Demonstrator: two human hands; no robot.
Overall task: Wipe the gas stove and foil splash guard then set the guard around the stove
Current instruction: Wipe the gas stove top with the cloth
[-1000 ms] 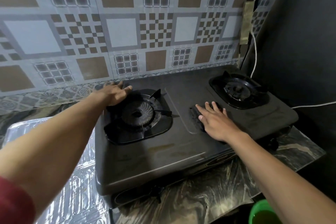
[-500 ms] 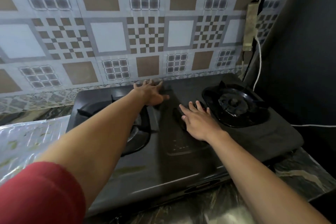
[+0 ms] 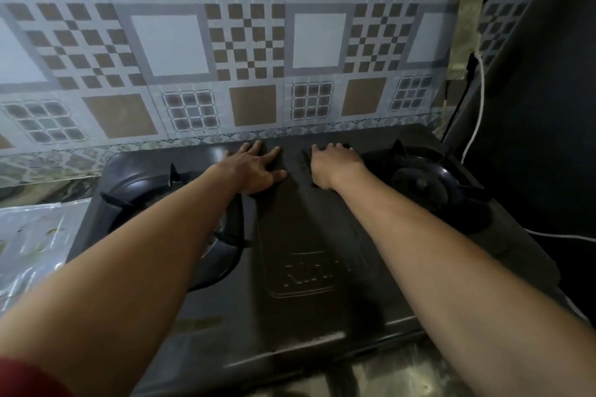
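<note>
A black two-burner gas stove [image 3: 300, 267] fills the middle of the view, standing on a marbled counter. My left hand [image 3: 254, 167] lies flat on the stove's rear middle with its fingers spread and nothing in it. My right hand [image 3: 332, 164] is beside it, fingers bent down over a dark wiping pad [image 3: 306, 158] that mostly hides under the palm. My left forearm covers much of the left burner [image 3: 138, 193]; the right burner [image 3: 419, 184] is in plain sight. The crinkled foil splash guard [image 3: 35, 235] lies flat on the counter left of the stove.
A patterned tiled wall [image 3: 245, 42] rises right behind the stove. A power strip [image 3: 464, 26] hangs at its right end, with a white cable [image 3: 477, 113] running down past the stove's right side. A dark wall closes the right. Marbled counter [image 3: 403, 377] shows in front.
Both hands have slid toward the stove's rear edge. The left hand moved from the left burner to the middle. The view has come closer to the stove.
</note>
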